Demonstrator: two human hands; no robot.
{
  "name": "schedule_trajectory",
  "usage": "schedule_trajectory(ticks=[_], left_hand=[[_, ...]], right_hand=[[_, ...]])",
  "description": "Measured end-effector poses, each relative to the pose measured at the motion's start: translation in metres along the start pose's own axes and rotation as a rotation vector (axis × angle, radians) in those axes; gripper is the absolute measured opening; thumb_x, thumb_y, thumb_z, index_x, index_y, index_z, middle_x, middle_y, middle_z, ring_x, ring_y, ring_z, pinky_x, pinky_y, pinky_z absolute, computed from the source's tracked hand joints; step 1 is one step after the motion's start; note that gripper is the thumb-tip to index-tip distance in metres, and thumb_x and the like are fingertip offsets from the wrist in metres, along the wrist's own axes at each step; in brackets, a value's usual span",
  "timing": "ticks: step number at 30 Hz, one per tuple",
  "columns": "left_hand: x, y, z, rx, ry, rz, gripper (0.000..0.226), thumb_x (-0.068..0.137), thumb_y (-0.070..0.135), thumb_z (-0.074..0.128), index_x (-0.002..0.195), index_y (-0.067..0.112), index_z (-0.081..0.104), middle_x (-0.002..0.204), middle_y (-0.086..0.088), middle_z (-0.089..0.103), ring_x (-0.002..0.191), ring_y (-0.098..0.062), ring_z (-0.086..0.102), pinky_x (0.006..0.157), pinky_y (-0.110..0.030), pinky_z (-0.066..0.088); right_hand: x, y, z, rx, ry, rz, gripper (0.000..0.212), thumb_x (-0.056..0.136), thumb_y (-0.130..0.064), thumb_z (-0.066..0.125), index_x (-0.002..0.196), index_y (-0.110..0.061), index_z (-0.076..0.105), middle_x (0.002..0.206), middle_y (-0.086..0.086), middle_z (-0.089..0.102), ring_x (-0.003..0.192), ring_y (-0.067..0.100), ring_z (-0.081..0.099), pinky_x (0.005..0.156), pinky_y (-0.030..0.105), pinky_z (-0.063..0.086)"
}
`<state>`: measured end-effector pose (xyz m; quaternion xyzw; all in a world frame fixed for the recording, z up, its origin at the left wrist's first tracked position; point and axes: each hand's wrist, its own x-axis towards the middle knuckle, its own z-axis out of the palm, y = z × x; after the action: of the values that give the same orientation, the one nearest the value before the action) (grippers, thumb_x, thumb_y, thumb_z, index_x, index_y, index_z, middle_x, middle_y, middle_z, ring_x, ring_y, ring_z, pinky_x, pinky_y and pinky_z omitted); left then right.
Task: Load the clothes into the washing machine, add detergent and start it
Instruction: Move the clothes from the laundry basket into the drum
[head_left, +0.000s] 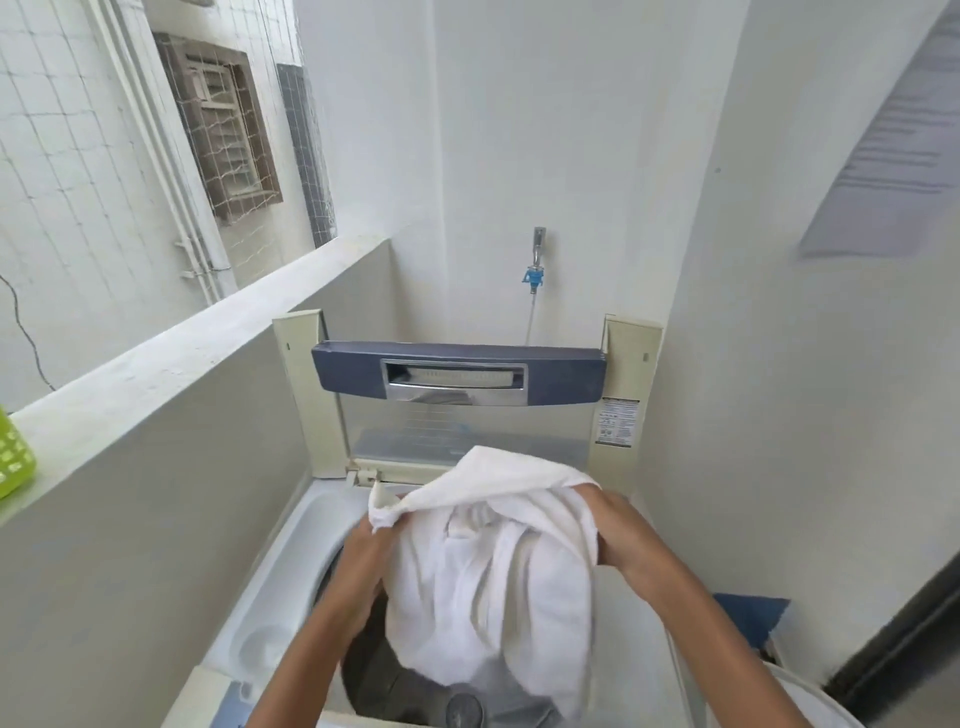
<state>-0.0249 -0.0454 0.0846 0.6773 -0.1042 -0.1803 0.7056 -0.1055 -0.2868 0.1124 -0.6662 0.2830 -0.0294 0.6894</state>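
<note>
Nearest, two bare forearms reach forward and slightly upward over the washing machine, converging on a white cloth. The left hand is turned with its back to me, its fingers clenched round a bunched corner of the cloth that pokes out above the knuckles. The right hand grasps the opposite edge, its fingers tucked into the fabric and mostly hidden. Between the two hands the cloth is stretched along its top and hangs in loose folds, its lower end dangling over the open drum. I cannot tell whether it touches the drum's inside. Behind it the blue-trimmed lid stands raised. Farther back a tap juts from the white wall. Away to the left a green basket sits on the ledge.
</note>
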Motion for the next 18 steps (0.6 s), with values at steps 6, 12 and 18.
schedule_trajectory(ticks=[6, 12, 18], left_hand=[[0.033, 0.022, -0.035, 0.107, 0.063, 0.037, 0.069, 0.066, 0.045, 0.064, 0.129, 0.018, 0.055, 0.115, -0.003, 0.067, 0.097, -0.015, 0.064, 0.082, -0.028, 0.054], [0.047, 0.027, -0.062, 0.164, 0.086, 0.058, 0.038, 0.064, 0.034, 0.075, 0.088, 0.007, 0.066, 0.082, -0.005, 0.066, 0.075, -0.017, 0.056, 0.064, -0.03, 0.042], [0.056, 0.036, -0.074, 0.38, 0.304, 0.203, 0.015, 0.08, 0.016, 0.071, 0.074, 0.01, 0.058, 0.068, -0.006, 0.057, 0.055, -0.012, 0.048, 0.047, -0.018, 0.036]], right_hand=[[0.006, -0.001, 0.001, -0.165, 0.199, -0.162, 0.019, 0.084, -0.023, 0.064, 0.07, -0.012, 0.057, 0.069, 0.008, 0.045, 0.065, 0.016, 0.04, 0.056, 0.026, 0.029], [0.014, -0.011, -0.016, -0.313, 0.399, -0.385, 0.029, 0.085, -0.015, 0.062, 0.062, -0.002, 0.051, 0.066, 0.004, 0.038, 0.067, 0.014, 0.033, 0.06, 0.028, 0.024], [0.0, -0.022, -0.01, -0.893, 0.54, -0.374, 0.029, 0.094, -0.031, 0.048, 0.098, -0.01, 0.068, 0.093, 0.009, 0.065, 0.089, 0.031, 0.059, 0.072, 0.035, 0.044]])
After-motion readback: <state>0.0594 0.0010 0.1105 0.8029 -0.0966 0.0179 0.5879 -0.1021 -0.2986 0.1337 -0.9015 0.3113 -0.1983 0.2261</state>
